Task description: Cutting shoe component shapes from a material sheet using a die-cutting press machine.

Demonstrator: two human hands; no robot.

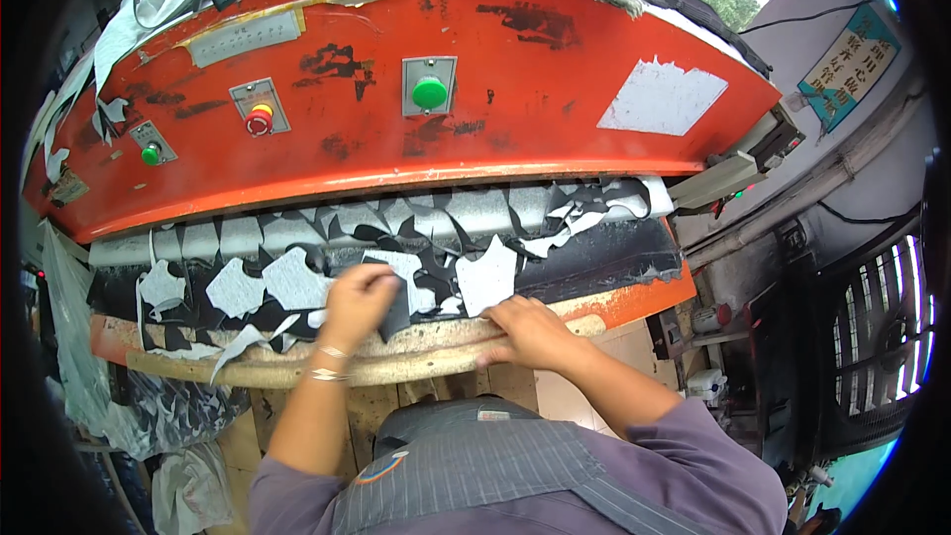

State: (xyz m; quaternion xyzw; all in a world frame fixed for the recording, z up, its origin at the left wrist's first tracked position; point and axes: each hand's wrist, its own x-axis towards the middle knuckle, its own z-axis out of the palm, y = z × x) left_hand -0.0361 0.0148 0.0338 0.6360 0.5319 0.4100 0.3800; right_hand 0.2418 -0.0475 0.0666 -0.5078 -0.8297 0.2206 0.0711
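My left hand is closed, with a dark, flat piece of sheet material hanging from its fingers over the press bed's near edge. Slight blur hides the exact grip. My right hand has its fingers apart; the fingertips touch the lower edge of a light grey cut piece, and the thumb rests on the pale front rail. More light grey cut pieces lie to the left, among curled black-and-white offcuts. Another light grey piece sits just beyond my left hand, partly covered.
An orange press beam spans the bed's far side, carrying a large green button and a red stop button. Clear plastic sheeting hangs at the left. A dark fan or grille stands at the right.
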